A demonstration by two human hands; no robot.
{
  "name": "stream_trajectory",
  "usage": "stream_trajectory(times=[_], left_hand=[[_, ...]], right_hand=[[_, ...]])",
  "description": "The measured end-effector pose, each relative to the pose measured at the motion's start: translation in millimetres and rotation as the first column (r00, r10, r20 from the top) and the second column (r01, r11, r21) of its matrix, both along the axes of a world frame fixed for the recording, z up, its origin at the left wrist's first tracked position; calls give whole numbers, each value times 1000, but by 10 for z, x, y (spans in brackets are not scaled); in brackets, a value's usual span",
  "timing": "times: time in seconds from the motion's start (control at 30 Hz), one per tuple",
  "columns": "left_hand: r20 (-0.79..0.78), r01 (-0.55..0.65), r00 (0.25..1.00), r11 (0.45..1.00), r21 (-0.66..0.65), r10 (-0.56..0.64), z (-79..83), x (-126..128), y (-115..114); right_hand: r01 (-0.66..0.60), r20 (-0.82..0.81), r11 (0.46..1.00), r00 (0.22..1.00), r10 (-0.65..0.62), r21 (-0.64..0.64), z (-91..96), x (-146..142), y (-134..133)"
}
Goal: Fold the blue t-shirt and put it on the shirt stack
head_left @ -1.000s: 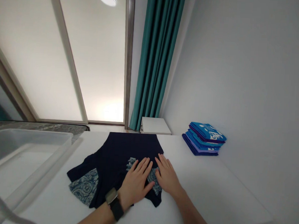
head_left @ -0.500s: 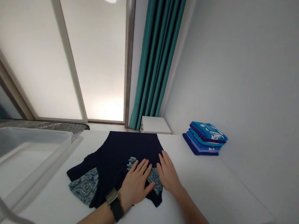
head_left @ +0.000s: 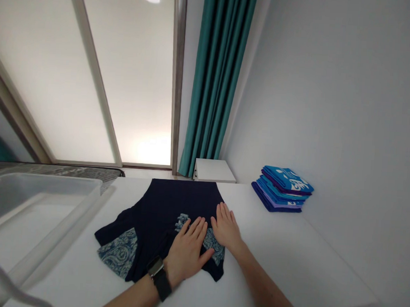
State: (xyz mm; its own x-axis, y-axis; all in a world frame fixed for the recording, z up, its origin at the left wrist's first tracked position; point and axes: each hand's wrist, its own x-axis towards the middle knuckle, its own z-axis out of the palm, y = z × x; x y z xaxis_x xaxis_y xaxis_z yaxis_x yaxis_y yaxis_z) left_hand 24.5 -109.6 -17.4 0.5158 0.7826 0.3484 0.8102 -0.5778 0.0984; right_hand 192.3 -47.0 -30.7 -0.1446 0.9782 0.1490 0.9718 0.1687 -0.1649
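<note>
A dark navy shirt (head_left: 174, 207) with blue paisley sleeve patches lies spread on the white table (head_left: 282, 251). My left hand (head_left: 187, 254), with a black watch on its wrist, rests flat on the shirt's near right part, fingers stretched out. Beside it my right hand (head_left: 225, 227) also lies flat on the shirt's right edge over a paisley patch, fingers together and extended. Neither hand holds anything.
A stack of folded blue and purple cloths (head_left: 282, 188) sits at the table's far right by the wall. A clear plastic bin (head_left: 31, 207) stands at the left. A teal curtain (head_left: 216, 80) and a small white cabinet (head_left: 213, 171) are behind the table.
My right hand has slid slightly forward and left along the shirt's right edge. The left hand stays pressed in nearly the same place.
</note>
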Motion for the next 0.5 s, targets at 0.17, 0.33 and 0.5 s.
stream_trajectory(times=[0.17,0.33,0.5], left_hand=[[-25,-2,1000,1000,14,2,-15,-9,6],[-22,-10,1000,998,57,11,-5,-28,28],[1,-31,1000,997,73,31,-24,-48,63]], right_hand=[[-7,-35,1000,999,7,-4,-24,14,13],[-20,-74,997,997,25,72,112,14,-117],[-102,-53,993,993,105,65,138,-42,-482]])
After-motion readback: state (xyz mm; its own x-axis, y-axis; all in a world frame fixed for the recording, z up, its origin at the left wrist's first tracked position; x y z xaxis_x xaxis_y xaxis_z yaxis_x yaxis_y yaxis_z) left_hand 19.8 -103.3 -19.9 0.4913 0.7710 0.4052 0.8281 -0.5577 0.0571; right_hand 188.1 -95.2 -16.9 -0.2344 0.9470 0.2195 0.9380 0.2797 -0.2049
